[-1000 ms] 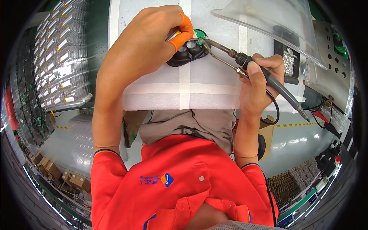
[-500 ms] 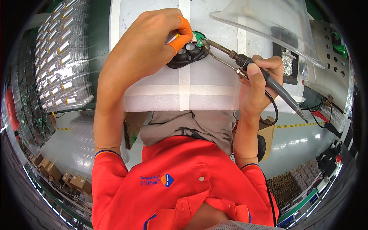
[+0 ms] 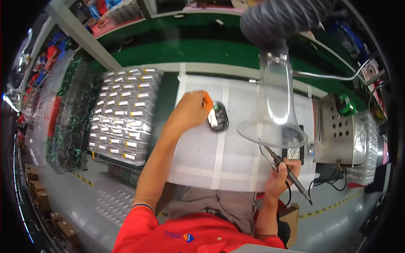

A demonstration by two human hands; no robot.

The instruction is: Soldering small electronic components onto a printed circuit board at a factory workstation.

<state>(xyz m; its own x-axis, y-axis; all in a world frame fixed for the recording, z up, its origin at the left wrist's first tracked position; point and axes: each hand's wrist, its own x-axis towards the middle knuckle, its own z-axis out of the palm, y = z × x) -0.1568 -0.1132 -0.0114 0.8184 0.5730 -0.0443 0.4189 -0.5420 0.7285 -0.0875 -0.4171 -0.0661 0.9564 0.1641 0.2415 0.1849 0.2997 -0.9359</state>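
My right hand (image 3: 279,179) grips a soldering iron (image 3: 298,184) with a dark handle and a thin metal tube alongside its tip. The iron points up and left, its tip beside the rim of a clear fume funnel (image 3: 276,101). My left hand (image 3: 190,110), with orange finger cots, bends its thumb and forefinger together at the upper left of a small black housing (image 3: 222,122). A bit of green circuit board shows at the housing's top, and a pale silvery piece (image 3: 212,119) lies along its left side. Whatever sits between those fingertips is hidden.
A white padded mat (image 3: 198,164) with tape strips covers the bench. Clear trays of silver-white battery cells (image 3: 122,114) stand left. At right are a dark box of shiny bits (image 3: 294,155), a perforated metal case (image 3: 337,130) and a green spool (image 3: 346,105). A grey duct (image 3: 287,21) hangs above.
The soldering iron's tip has left the green board and moved right, toward the funnel. My left hand stays by the housing. The view has tilted up, showing more of the far bench.
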